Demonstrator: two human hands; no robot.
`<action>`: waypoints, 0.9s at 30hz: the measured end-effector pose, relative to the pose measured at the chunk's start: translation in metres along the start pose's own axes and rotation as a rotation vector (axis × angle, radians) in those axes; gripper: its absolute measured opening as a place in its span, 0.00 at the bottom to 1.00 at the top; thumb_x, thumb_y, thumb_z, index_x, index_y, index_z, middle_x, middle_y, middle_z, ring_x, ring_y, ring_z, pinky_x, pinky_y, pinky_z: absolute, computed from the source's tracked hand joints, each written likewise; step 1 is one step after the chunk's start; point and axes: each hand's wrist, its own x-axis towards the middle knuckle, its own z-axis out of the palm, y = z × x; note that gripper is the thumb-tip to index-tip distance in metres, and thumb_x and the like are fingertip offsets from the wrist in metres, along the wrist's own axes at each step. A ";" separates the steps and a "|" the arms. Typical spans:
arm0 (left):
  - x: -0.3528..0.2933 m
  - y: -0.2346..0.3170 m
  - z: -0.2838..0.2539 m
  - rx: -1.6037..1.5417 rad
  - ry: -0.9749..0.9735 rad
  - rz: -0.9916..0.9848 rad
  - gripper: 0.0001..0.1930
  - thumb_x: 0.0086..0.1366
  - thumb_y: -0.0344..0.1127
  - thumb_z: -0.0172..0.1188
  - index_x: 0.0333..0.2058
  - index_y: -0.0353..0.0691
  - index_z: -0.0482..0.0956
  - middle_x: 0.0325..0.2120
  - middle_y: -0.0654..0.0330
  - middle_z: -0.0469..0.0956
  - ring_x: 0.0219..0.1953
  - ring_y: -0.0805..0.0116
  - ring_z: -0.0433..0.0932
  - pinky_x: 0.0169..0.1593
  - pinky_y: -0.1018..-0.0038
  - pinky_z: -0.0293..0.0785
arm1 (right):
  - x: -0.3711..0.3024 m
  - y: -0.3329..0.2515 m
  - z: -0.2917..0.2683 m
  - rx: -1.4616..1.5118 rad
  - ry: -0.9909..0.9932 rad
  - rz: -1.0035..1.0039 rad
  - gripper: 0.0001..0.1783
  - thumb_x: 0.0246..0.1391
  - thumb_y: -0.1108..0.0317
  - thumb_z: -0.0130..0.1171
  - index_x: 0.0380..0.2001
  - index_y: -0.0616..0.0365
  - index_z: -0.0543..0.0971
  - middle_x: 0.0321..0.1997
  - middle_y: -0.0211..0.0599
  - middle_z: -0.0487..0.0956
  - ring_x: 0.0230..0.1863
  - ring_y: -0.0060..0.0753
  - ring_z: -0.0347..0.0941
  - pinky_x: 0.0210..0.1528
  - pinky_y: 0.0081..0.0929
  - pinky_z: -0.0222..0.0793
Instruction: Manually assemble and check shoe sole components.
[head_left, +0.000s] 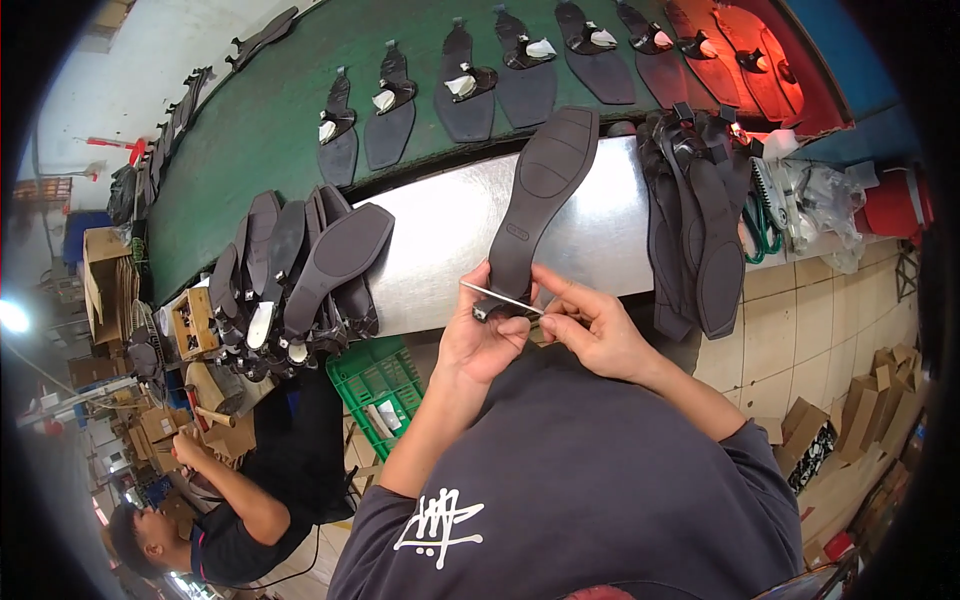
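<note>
A dark brown sandal [553, 175], its sole turned up, points away from me over the metal ledge. My left hand [478, 335] grips its near, narrow end, where a small buckle and dark strap [486, 308] show. A thin metal rod [500, 297] lies slantwise across that end. My right hand [600, 330] pinches the rod's right end between thumb and fingers, its index finger reaching toward the sole's edge. The rod's other end lies by my left fingers. What the left palm covers is hidden.
Sandals with white stuffing [462, 90] line the green conveyor belt [270, 130], red-lit at the right. Sandal piles flank me, left [335, 250] and right [700, 220], on the metal ledge [430, 210]. A green crate [345, 375] stands below; a co-worker [245, 510] works at left.
</note>
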 end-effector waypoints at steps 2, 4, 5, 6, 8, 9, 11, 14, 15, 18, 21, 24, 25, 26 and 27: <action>0.005 0.002 -0.015 0.027 -0.036 -0.001 0.13 0.64 0.48 0.58 0.41 0.47 0.76 0.35 0.62 0.80 0.36 0.68 0.79 0.19 0.83 0.62 | 0.000 0.003 0.002 -0.083 0.038 -0.124 0.29 0.58 0.79 0.49 0.64 0.57 0.64 0.28 0.28 0.75 0.27 0.15 0.65 0.30 0.14 0.64; 0.006 0.002 -0.018 0.054 -0.073 -0.003 0.13 0.64 0.47 0.58 0.40 0.47 0.76 0.34 0.62 0.80 0.34 0.69 0.79 0.19 0.83 0.61 | -0.001 0.001 0.001 -0.236 0.092 -0.177 0.24 0.59 0.79 0.50 0.60 0.59 0.69 0.28 0.27 0.73 0.29 0.16 0.66 0.33 0.16 0.65; 0.004 0.002 -0.013 0.087 -0.061 -0.010 0.13 0.64 0.47 0.58 0.39 0.46 0.76 0.34 0.62 0.80 0.33 0.69 0.79 0.18 0.83 0.61 | 0.000 -0.001 0.001 -0.236 0.090 -0.177 0.24 0.59 0.79 0.50 0.60 0.59 0.69 0.28 0.27 0.73 0.29 0.16 0.66 0.33 0.16 0.65; 0.002 0.001 -0.008 0.119 -0.049 -0.016 0.13 0.64 0.47 0.58 0.38 0.45 0.75 0.33 0.62 0.80 0.32 0.69 0.79 0.18 0.83 0.61 | 0.001 -0.004 0.000 -0.115 0.105 -0.127 0.22 0.60 0.78 0.49 0.58 0.61 0.71 0.26 0.26 0.73 0.27 0.16 0.64 0.31 0.16 0.64; -0.003 0.000 0.005 0.211 0.000 0.097 0.13 0.64 0.46 0.58 0.38 0.44 0.75 0.32 0.62 0.80 0.31 0.71 0.78 0.18 0.83 0.61 | 0.003 -0.009 -0.007 0.145 0.048 0.063 0.21 0.62 0.74 0.47 0.59 0.62 0.70 0.25 0.25 0.72 0.23 0.15 0.63 0.25 0.14 0.60; -0.003 0.000 0.009 0.304 0.051 0.207 0.13 0.64 0.46 0.58 0.38 0.42 0.75 0.31 0.63 0.79 0.30 0.72 0.78 0.18 0.83 0.61 | 0.002 -0.011 -0.011 0.143 0.042 0.062 0.21 0.62 0.74 0.47 0.59 0.62 0.70 0.25 0.25 0.72 0.23 0.15 0.63 0.25 0.14 0.60; -0.001 0.002 0.008 0.457 0.077 0.415 0.13 0.65 0.46 0.58 0.36 0.41 0.76 0.29 0.63 0.79 0.28 0.74 0.77 0.19 0.83 0.62 | 0.003 -0.014 -0.015 0.397 -0.053 0.232 0.24 0.63 0.71 0.47 0.63 0.60 0.65 0.25 0.27 0.73 0.20 0.14 0.63 0.20 0.12 0.57; 0.009 0.004 0.000 0.599 0.119 0.727 0.16 0.67 0.47 0.57 0.32 0.39 0.77 0.26 0.63 0.78 0.24 0.78 0.74 0.21 0.83 0.64 | 0.006 -0.018 -0.008 0.429 -0.202 0.284 0.33 0.63 0.70 0.47 0.69 0.56 0.50 0.25 0.32 0.74 0.17 0.14 0.63 0.16 0.11 0.55; 0.012 0.004 -0.001 0.589 0.131 0.833 0.17 0.67 0.48 0.56 0.30 0.38 0.77 0.24 0.64 0.78 0.22 0.80 0.73 0.21 0.83 0.65 | 0.006 -0.020 -0.004 0.476 -0.234 0.308 0.36 0.63 0.70 0.47 0.70 0.54 0.45 0.25 0.33 0.74 0.16 0.14 0.63 0.16 0.11 0.55; 0.017 0.004 0.005 0.635 0.170 1.039 0.27 0.70 0.55 0.48 0.23 0.36 0.76 0.18 0.63 0.76 0.19 0.80 0.71 0.22 0.82 0.66 | 0.010 -0.017 0.006 0.446 -0.238 0.345 0.39 0.63 0.72 0.47 0.70 0.52 0.40 0.25 0.34 0.74 0.16 0.14 0.63 0.16 0.12 0.55; 0.016 0.004 0.008 0.681 0.221 1.142 0.33 0.71 0.58 0.41 0.20 0.34 0.76 0.14 0.63 0.75 0.18 0.80 0.70 0.24 0.82 0.65 | 0.012 -0.014 0.013 0.432 -0.208 0.370 0.38 0.63 0.72 0.47 0.70 0.52 0.41 0.24 0.32 0.72 0.17 0.14 0.61 0.16 0.12 0.55; 0.019 0.009 -0.002 0.824 0.208 1.255 0.33 0.71 0.57 0.41 0.20 0.33 0.76 0.15 0.62 0.75 0.19 0.79 0.70 0.26 0.81 0.65 | 0.013 -0.013 0.016 0.522 -0.161 0.399 0.35 0.63 0.71 0.47 0.69 0.54 0.46 0.24 0.30 0.69 0.17 0.14 0.59 0.16 0.12 0.53; 0.018 0.011 -0.005 0.892 0.203 1.298 0.33 0.72 0.57 0.41 0.19 0.33 0.76 0.16 0.62 0.75 0.20 0.79 0.70 0.28 0.80 0.66 | 0.014 -0.013 0.016 0.599 -0.141 0.422 0.33 0.63 0.71 0.47 0.69 0.55 0.49 0.24 0.29 0.68 0.17 0.14 0.58 0.15 0.12 0.53; 0.017 0.012 -0.007 0.960 0.199 1.341 0.34 0.72 0.57 0.41 0.19 0.32 0.76 0.16 0.62 0.76 0.21 0.78 0.70 0.29 0.79 0.66 | 0.015 -0.015 0.015 0.596 -0.142 0.425 0.33 0.63 0.71 0.47 0.69 0.55 0.49 0.24 0.29 0.68 0.17 0.14 0.58 0.15 0.12 0.53; 0.017 0.012 -0.006 0.956 0.202 1.342 0.34 0.72 0.57 0.41 0.19 0.32 0.76 0.16 0.62 0.76 0.21 0.78 0.70 0.29 0.79 0.66 | 0.015 -0.018 0.014 0.679 -0.113 0.457 0.31 0.63 0.71 0.47 0.68 0.56 0.52 0.24 0.29 0.68 0.17 0.14 0.58 0.15 0.13 0.52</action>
